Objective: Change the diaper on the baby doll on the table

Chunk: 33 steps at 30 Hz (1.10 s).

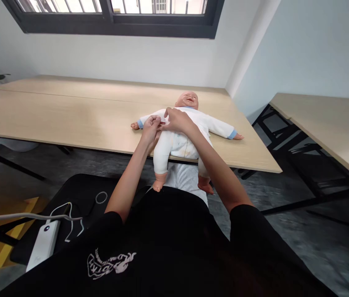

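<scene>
A baby doll [189, 100] lies on its back on the table, arms spread, its lower legs hanging over the front edge. It wears a white long-sleeved shirt [219, 125] with blue cuffs and a blue collar. At the doll's side, on the left in view, my left hand [151, 127] pinches the shirt's edge between thumb and fingers. Close against it, my right hand [177, 119] lies over the doll's belly, fingers bent and closed on the same edge. The fingers partly hide the pinched cloth. Below, the doll's white cloth body [184, 145] shows stains.
The wooden table [69, 111] runs along the wall under a barred window [158, 18]. A second table [331, 123] stands to the right across a gap. A black chair [81, 189] at lower left holds a white power bank [43, 243], a cable and a bead bracelet [101, 197].
</scene>
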Tool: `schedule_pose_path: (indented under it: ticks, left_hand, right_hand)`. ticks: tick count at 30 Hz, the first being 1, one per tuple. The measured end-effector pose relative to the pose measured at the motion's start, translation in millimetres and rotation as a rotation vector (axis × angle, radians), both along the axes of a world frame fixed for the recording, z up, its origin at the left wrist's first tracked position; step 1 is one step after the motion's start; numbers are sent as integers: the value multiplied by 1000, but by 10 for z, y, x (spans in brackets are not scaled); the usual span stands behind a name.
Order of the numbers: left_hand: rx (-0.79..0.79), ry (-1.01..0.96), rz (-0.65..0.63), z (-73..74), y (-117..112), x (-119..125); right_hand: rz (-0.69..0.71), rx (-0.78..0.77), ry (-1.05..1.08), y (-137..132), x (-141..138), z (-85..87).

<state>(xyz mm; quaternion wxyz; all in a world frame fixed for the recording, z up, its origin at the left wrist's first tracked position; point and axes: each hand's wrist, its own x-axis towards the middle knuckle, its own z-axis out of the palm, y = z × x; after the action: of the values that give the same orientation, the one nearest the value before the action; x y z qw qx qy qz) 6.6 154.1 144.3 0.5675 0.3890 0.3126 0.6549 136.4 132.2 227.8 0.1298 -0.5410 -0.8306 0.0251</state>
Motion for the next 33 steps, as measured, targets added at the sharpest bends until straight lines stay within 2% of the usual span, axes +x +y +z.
schedule_pose_path:
  ticks: [4, 9, 16, 21, 24, 30, 33]
  left_hand:
    - [105, 207, -17, 170, 42, 150]
    - [170, 368, -37, 265, 62, 237]
    - [166, 248, -70, 211, 68, 299]
    - [199, 348, -163, 207, 47, 233]
    - [250, 395, -167, 196, 34, 217]
    - [304, 388, -200, 54, 97, 210]
    - [299, 362, -227, -22, 134, 184]
  right_hand:
    - [-154, 76, 63, -20, 122, -73]
    - [-185, 81, 83, 38, 198, -179]
    - [-196, 80, 231, 42, 301, -234]
    - [-168, 66, 474, 5, 335, -273]
    - [-157, 58, 580, -21, 336, -300]
    - [-191, 69, 740, -15, 359, -353]
    - [-152, 21, 835, 39, 392, -392]
